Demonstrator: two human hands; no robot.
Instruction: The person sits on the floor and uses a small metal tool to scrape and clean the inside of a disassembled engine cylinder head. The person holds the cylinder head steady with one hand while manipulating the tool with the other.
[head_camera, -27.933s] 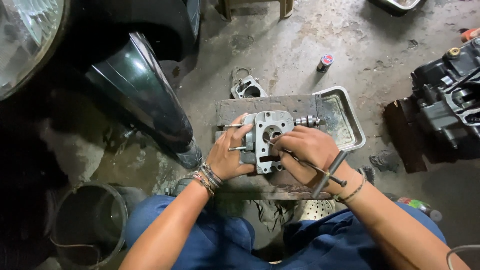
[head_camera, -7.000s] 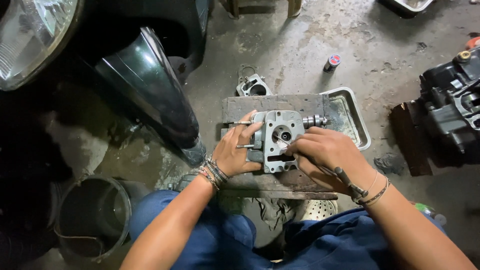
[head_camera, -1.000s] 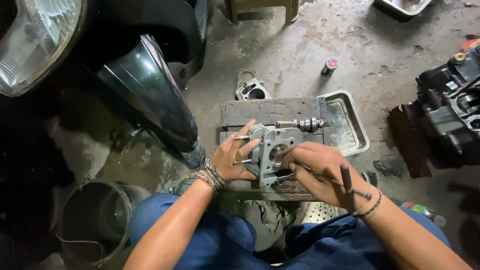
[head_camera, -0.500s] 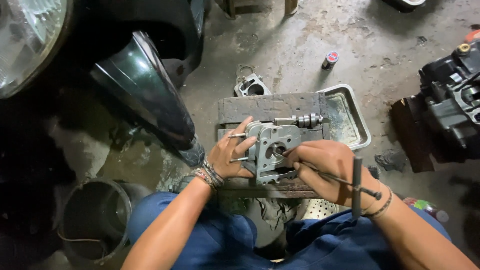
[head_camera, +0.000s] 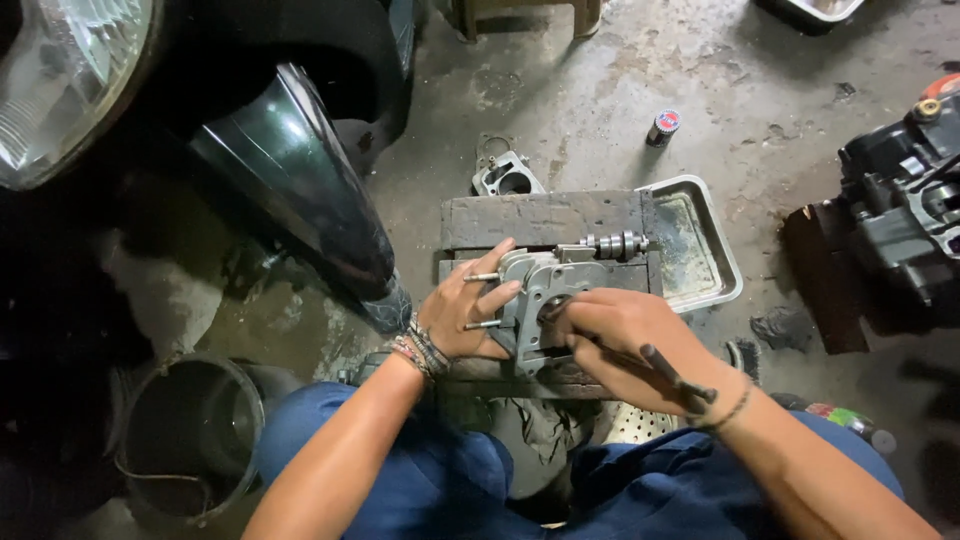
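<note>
Illumination uneven: the concrete floor (head_camera: 760, 90) at upper right is brightly lit, while the left side falls into deep shadow. Glare streaks the dark glossy fender (head_camera: 290, 190) and the headlamp lens (head_camera: 60, 80) (upper left corner). Centre is sharp; the bucket (head_camera: 190, 440) and frame edges are murky, slightly soft.

One head-worn camera looks steeply down from above a seated person's knees onto a wooden block (head_camera: 545, 220) on the concrete floor (head_camera: 600, 90), close enough that forearms fill the lower frame.
</note>
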